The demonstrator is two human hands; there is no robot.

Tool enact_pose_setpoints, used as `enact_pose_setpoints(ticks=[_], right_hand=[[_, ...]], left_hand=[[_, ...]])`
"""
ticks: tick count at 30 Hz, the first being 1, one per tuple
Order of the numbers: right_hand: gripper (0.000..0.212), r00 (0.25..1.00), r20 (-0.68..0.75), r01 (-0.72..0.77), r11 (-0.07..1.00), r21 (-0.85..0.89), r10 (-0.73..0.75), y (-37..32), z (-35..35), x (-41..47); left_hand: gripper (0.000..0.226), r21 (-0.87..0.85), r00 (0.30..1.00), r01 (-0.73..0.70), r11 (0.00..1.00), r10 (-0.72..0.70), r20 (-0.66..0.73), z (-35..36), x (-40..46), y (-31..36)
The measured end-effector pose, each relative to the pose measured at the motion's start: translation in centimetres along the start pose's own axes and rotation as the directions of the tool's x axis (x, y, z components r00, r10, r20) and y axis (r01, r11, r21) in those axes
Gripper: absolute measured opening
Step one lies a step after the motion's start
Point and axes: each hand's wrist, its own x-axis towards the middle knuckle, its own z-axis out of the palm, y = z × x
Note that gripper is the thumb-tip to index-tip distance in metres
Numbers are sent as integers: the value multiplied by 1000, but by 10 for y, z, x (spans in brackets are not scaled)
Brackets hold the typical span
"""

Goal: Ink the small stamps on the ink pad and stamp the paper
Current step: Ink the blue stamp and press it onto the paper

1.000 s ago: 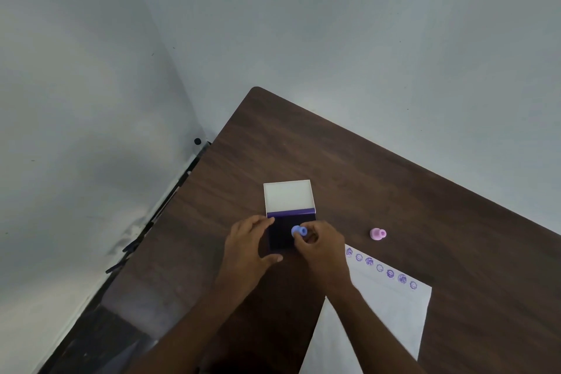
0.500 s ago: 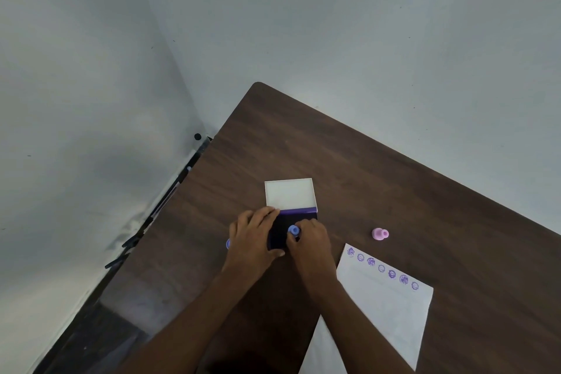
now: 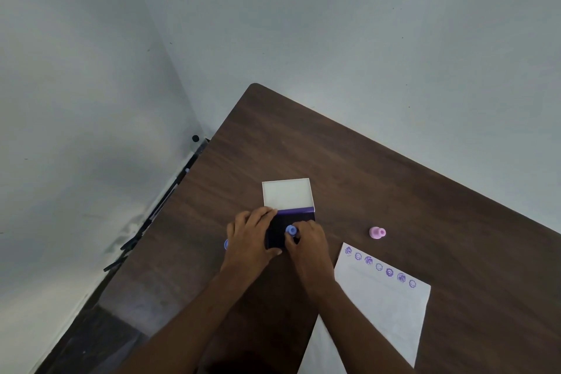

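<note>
- On table (image 3: 394,191), centre: ink pad (image 3: 274,232), dark purple, lid (image 3: 287,195) flipped open & lying flat behind it, hinge side away from person.
- Right hand (image 3: 306,247): fingers pinched shut round blue stamp (image 3: 291,230); stamp upright, handle up, face down on/at pad surface. Contact looks made, but can't confirm exactly, fingers hide the base.
- Left hand (image 3: 253,240): laid over pad's left edge, fingers curled on the case, thumb toward its near edge. Holding pad steady, not lifting it.
- Second blue item (image 3: 226,243): peeks out at left hand's outer side, mostly hidden; prob. another stamp, can't tell for sure, nor whether it's held or just lying there.
- Pink stamp (image 3: 377,232): on its side, on table, right of pad, well apart from both hands, just beyond paper's far corner.
- Paper (image 3: 385,310): white sheet, right of forearms, lying at an angle. Row of seven purple prints (image 3: 379,266) along its far edge; rest blank.
- Step in hand (judgement): inking blue stamp; one more round in a run partly done.
- Next move calls for: straight lift off pad w/o smearing, carry right to paper, place at clear spot near existing row, press flat & even, lift clean. Left hand may need to shift to pin paper.
</note>
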Motion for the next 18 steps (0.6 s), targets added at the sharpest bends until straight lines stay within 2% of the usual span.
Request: enact_pose_setpoints(ticks=[5, 9, 11, 14, 16, 18], right_hand=[[35, 999, 18, -44, 998, 37, 44, 0, 1, -1], [32, 985, 112, -125, 991, -46, 129, -15, -12, 13], [32, 994, 61, -90, 996, -18, 91, -15, -17, 4], [32, 995, -45, -85, 990, 115, 90, 3, -22, -31], [30, 983, -95, -136, 968, 211, 159, 24, -28, -55], [24, 951, -229, -142, 951, 276, 209, 47, -39, -75]], left_hand=[[86, 9, 1000, -2, 1000, 2, -10, -2, -1, 1], [89, 51, 1000, -3, 999, 3, 1, -4, -2, 3], [91, 78, 1000, -19, 997, 17, 23, -5, -2, 5], [92, 106, 998, -66, 992, 63, 28, -6, -3, 11], [82, 117, 988, -154, 981, 155, 3, -7, -7, 21], [68, 97, 965, -263, 960, 261, 34, -6, -11, 40]])
